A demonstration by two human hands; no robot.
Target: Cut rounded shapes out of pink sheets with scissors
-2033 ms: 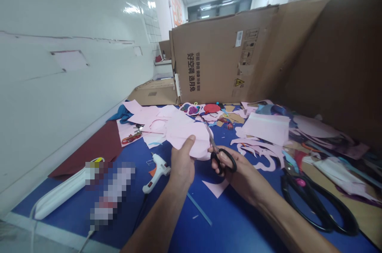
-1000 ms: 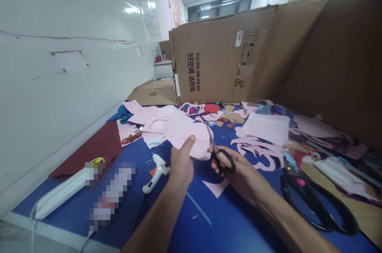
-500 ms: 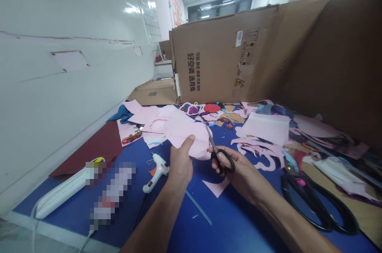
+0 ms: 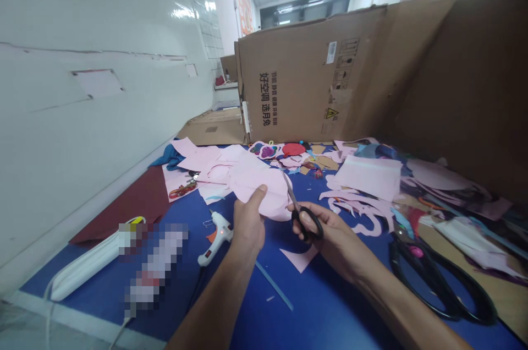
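My left hand [image 4: 249, 223] grips a piece of pale pink paper [image 4: 270, 187], thumb on top and the other fingers hidden beneath. The paper has a rounded edge on its right side. In my right hand [image 4: 324, 229] is a small pair of black-handled scissors [image 4: 297, 207], its blades pointing up and away along that rounded edge. A curved pink offcut [image 4: 300, 260] lies on the blue table [image 4: 325, 309] below the scissors. Just left of my left hand rests a white glue gun [image 4: 218, 237] with an orange trigger.
Large black-handled shears [image 4: 437, 278] lie at the right, near pink paper strips [image 4: 363, 209]. A pale blue strip [image 4: 274, 285] is in front. At the left are a white power strip [image 4: 91, 267] and a maroon sheet [image 4: 124, 207]. Cardboard [image 4: 305, 86] stands behind.
The scissors and both hands stay almost in place. The rounded right edge of the pink paper has shifted very slightly left against the blades.
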